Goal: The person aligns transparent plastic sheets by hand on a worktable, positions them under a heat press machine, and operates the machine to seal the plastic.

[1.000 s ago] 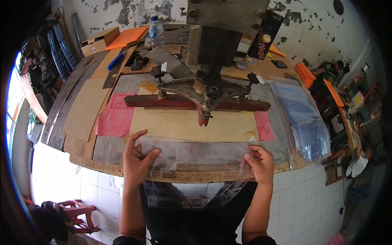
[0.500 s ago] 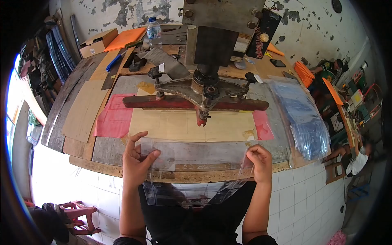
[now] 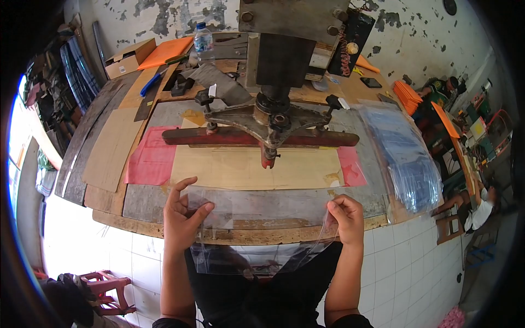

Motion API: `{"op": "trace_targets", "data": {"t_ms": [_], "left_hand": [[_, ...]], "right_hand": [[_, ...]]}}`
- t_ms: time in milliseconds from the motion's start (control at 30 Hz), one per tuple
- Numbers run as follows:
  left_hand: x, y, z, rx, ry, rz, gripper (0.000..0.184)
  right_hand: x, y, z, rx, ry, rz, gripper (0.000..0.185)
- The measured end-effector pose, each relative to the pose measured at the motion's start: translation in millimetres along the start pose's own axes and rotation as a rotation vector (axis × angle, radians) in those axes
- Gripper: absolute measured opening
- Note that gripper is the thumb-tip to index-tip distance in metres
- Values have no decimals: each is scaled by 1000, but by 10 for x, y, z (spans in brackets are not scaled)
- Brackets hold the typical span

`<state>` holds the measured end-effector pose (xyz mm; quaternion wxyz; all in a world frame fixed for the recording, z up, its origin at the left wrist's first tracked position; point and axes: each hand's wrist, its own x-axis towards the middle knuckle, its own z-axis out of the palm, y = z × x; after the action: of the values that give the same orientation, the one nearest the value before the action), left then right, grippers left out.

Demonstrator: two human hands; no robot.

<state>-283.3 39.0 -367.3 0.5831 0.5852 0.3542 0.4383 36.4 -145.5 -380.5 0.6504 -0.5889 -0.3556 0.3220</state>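
A clear plastic sheet (image 3: 262, 216) is stretched between my two hands, its lower part sagging over the table's front edge toward my lap. My left hand (image 3: 183, 216) holds the sheet's left end, thumb over it, index finger raised and the other fingers curled. At the other end, my right hand (image 3: 347, 216) pinches the sheet between thumb and fingers. Just beyond lies a pale yellow board (image 3: 229, 169) with pink sheeting (image 3: 150, 156) showing at its sides. Above the board hangs the long red press bar (image 3: 224, 138) of a machine.
A stack of clear bluish plastic sheets (image 3: 404, 158) lies at the right. Cardboard (image 3: 112, 147), a blue-handled cutter (image 3: 150, 85), a water bottle (image 3: 203, 42) and a phone (image 3: 371, 82) are farther back. Two people sit at the far right; a red stool (image 3: 106, 287) stands at the lower left.
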Motion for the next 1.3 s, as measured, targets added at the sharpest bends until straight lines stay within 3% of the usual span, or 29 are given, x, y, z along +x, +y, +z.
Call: {"op": "trace_targets", "data": {"t_ms": [367,500,667,1000,1300], "left_hand": [[1,-11,6,57,12,21,62],[-3,-36,-6,42,24,23,62],[17,-99,-80,34,69,39,62],[20,-79,-52,20,64,58,62],[6,-85,-85,-3,58,58,63]], "right_hand": [[-17,52,-50,-23,27,-66,39],[-9,83,-72,-42,-7,-142,38],[-39,54,-155,23,-155,-28,30],[-46,132,-176,82,-5,-47,31],[-5,195,-175,48,11,-164,45]]}}
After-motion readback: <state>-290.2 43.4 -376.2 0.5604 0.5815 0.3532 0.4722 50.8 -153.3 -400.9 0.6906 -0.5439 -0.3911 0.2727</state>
